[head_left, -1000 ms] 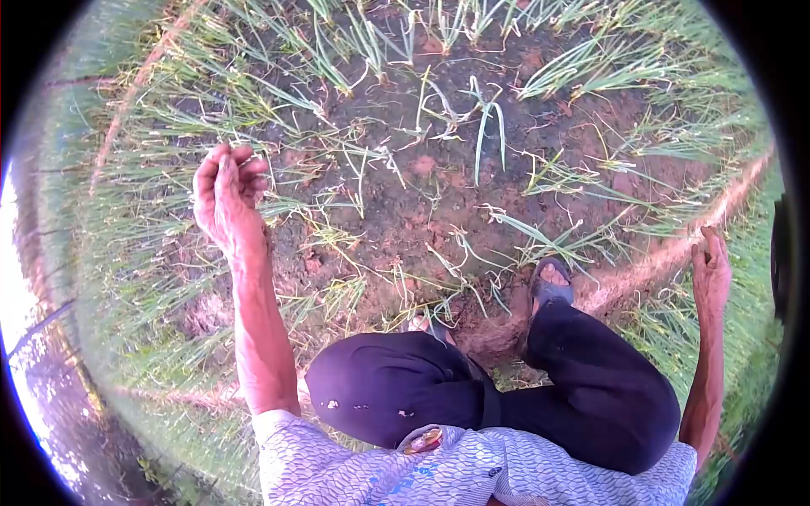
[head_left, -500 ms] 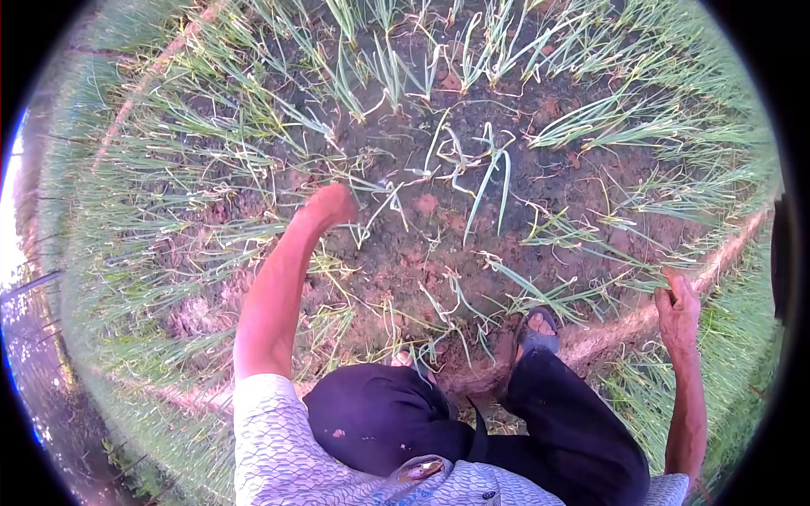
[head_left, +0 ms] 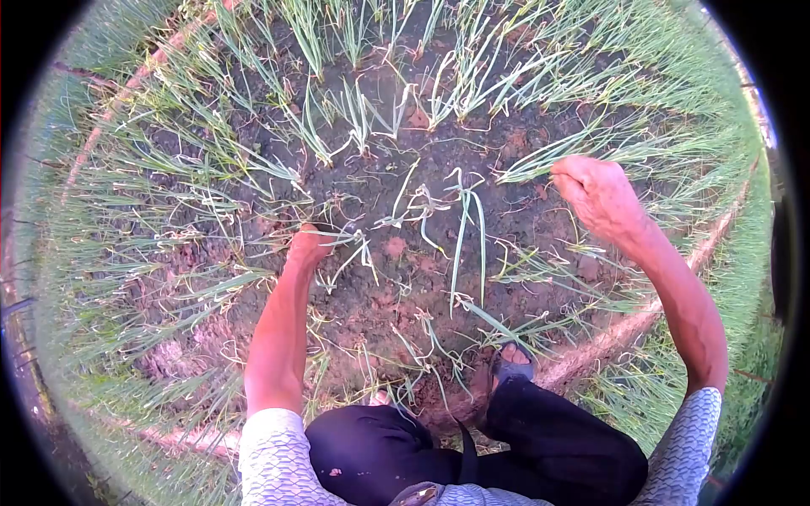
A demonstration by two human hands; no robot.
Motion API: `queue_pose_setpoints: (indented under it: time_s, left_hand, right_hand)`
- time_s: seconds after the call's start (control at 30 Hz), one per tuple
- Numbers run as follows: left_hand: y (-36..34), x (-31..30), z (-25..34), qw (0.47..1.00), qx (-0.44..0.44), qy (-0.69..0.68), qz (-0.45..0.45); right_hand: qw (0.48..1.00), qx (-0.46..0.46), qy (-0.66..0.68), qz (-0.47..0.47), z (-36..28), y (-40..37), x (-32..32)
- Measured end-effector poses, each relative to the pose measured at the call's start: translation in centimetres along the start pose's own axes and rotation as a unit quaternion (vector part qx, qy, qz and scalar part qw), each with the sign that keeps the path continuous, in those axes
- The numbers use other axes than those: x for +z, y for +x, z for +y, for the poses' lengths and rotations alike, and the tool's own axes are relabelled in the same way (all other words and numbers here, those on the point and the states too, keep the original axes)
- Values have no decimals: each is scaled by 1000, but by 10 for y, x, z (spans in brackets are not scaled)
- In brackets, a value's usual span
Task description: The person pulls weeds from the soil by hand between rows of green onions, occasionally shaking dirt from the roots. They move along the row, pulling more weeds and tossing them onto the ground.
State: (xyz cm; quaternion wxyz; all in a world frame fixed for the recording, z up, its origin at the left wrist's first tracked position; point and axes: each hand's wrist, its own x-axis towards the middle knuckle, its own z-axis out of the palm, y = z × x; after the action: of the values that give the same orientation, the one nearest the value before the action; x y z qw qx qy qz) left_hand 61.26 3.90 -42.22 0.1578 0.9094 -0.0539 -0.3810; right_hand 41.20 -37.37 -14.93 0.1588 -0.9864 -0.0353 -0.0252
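Note:
My left hand (head_left: 310, 244) reaches down among the bent leaves of a green onion plant (head_left: 364, 246). Its fingers point away from view, so what they grip, if anything, is hidden. To the right, my right hand (head_left: 597, 192) hangs above the soil with its fingers curled together. Its fingertips are beside the tips of a clump of green onion leaves (head_left: 536, 163); whatever may be pinched there is too small to make out. Between the hands, a drooping onion plant (head_left: 466, 215) spreads long leaves over the damp soil.
Onion rows surround the dark, muddy soil (head_left: 506, 232). A raised earth ridge (head_left: 603, 341) curves past my sandalled foot (head_left: 512, 361), and another ridge (head_left: 135, 76) runs at the upper left. Denser green growth (head_left: 717, 101) stands at the right.
My right hand has moved up and inward from the lower right ridge to the onion leaves. My left hand has shifted slightly left and down in view. The view itself has shifted.

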Motion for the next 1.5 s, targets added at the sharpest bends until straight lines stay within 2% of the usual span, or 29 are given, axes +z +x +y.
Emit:
queue_pose_setpoints:
  time_s: [0.07,0.1,0.13,0.17,0.2,0.23,0.3,0.4,0.47,0.5,0.53,0.57,0.6,0.63,0.67,0.7,0.77,0.8,0.87,0.93,0.97,1.03,1.07,1.1,1.17,1.2,1.3,1.33,1.5]
  left_hand:
    - [15,9,-12,1000,-9,-25,-4]
    - [17,12,-14,999,-12,-37,-2]
    - [20,15,-16,999,-16,-50,1]
    - [11,12,-9,998,-43,-29,24]
    - [6,13,-3,996,-71,-11,46]
    - [8,14,1,994,-88,23,58]
    - [-11,-1,14,998,-41,-11,38]
    - [-7,1,11,998,-50,-6,34]
    - [-10,-1,12,998,-40,1,41]
    - [-10,0,11,998,-47,6,47]
    - [-13,-4,16,998,-56,7,40]
    - [-20,-10,24,998,-54,16,34]
    - [-24,-12,28,997,-56,24,47]
    - [-25,-13,30,996,-59,31,60]
    - [-26,-12,31,995,-56,38,67]
    - [-28,-10,32,995,-55,39,77]
    - [-31,-13,37,993,-50,40,99]
    - [-26,-10,34,992,-62,50,94]
    - [-27,-13,37,993,-77,49,81]
    - [-26,-15,39,992,-98,45,66]
    - [-24,-15,36,993,-95,39,54]
    - [-23,-10,32,992,-87,49,81]
    - [-21,-8,32,991,-91,47,82]
    - [-19,-8,31,992,-92,43,77]
    - [-18,-7,30,991,-101,46,73]
    - [-18,-7,31,991,-104,46,75]
    - [-17,-14,35,991,-117,41,46]
    - [-18,-14,35,991,-111,46,55]
    - [-12,-13,36,989,-136,55,16]
  right_hand:
    - [995,42,-13,-89,25,34,30]
    - [967,146,143,-153,36,52,48]
    - [900,245,294,-208,40,67,59]
    - [873,306,301,-230,30,83,65]
    - [884,297,257,-253,42,95,90]
    - [959,72,110,-251,77,101,142]
    - [898,186,334,-218,60,123,153]
    - [956,167,152,-190,72,167,186]
    - [852,350,331,-207,69,190,175]
    - [851,326,369,-180,68,195,168]
    - [976,117,97,-155,75,203,165]
    - [996,28,-40,-76,84,216,163]
    - [993,62,-19,-100,95,235,158]
    - [992,-89,-42,76,119,247,160]
    - [991,25,119,48,109,259,146]
    - [951,143,274,15,100,268,130]
    - [855,179,473,-112,122,288,142]
    - [880,224,394,-142,123,297,155]
    - [925,226,299,-63,149,310,218]
    - [874,296,384,-24,133,308,231]
    - [946,268,181,20,124,313,243]
    - [974,160,69,145,125,317,265]
    - [961,206,91,158,121,321,271]
    - [958,235,116,120,122,326,272]
    - [956,239,121,123,119,330,277]
    - [939,281,173,98,116,336,282]
    - [933,332,104,87,95,346,274]
    - [933,333,86,108,94,347,278]
    - [962,189,59,187,102,347,298]
